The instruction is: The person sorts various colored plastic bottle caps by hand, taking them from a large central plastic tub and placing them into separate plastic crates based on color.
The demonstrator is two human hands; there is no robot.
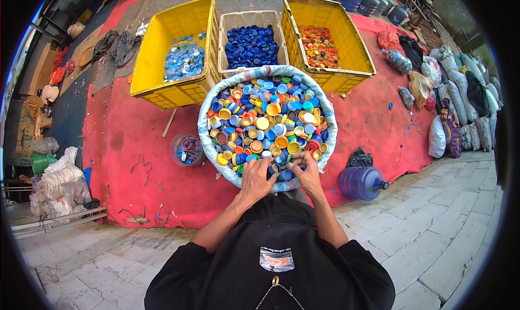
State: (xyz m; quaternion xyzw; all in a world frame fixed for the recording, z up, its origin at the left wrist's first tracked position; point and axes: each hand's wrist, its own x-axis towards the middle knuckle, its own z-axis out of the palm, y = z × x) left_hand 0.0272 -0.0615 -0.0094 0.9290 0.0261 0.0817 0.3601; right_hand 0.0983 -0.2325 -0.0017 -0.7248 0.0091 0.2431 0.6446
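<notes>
A large round sack-lined tub (205,127) in front of my body is filled with mixed plastic bottle caps (262,123) in blue, yellow, orange, white and green. Over its near edge, my left hand (257,175) is bent with thumb and fingers closed about a dark blue cap. Just beside it, my right hand (307,172) curls its fingers at blue caps near the rim and appears to pinch one. The fingertips of both hands are partly hidden among the caps.
Beyond the tub stand a yellow crate (146,55) with light blue caps, a white crate (222,28) with dark blue caps, and another yellow crate (352,44) with orange-red caps. A small clear bucket (187,149) is left; a water jug (359,183) lies right. Filled sacks (460,88) line the right.
</notes>
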